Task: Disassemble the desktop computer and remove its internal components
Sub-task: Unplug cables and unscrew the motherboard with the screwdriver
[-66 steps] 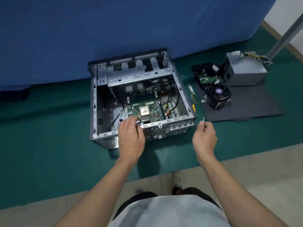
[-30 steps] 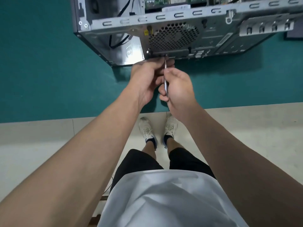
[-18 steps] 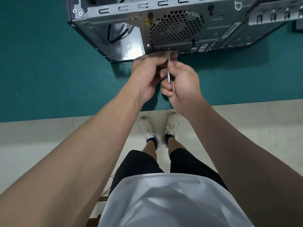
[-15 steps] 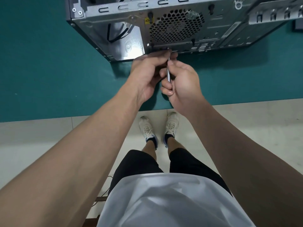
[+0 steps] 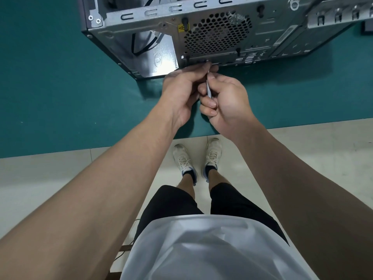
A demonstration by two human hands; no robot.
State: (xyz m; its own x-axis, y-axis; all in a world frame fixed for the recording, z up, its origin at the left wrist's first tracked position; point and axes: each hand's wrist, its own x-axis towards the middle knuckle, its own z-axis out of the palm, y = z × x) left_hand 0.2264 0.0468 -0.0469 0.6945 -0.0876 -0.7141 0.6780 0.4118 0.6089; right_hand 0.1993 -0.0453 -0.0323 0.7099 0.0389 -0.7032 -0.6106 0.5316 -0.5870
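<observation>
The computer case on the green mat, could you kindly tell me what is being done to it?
A person stands over the open computer case, working on its rear panel. The right hand grips a slim screwdriver, its tip at a screw just below the fan grille. The left hand reaches to the tip; whether it pinches the shaft is unclear.

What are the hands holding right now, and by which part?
The right hand pinches a thin metal tool by its lower shaft, tip at the computer case. The left hand reaches to that tip; whether it grips it cannot be told.
</observation>
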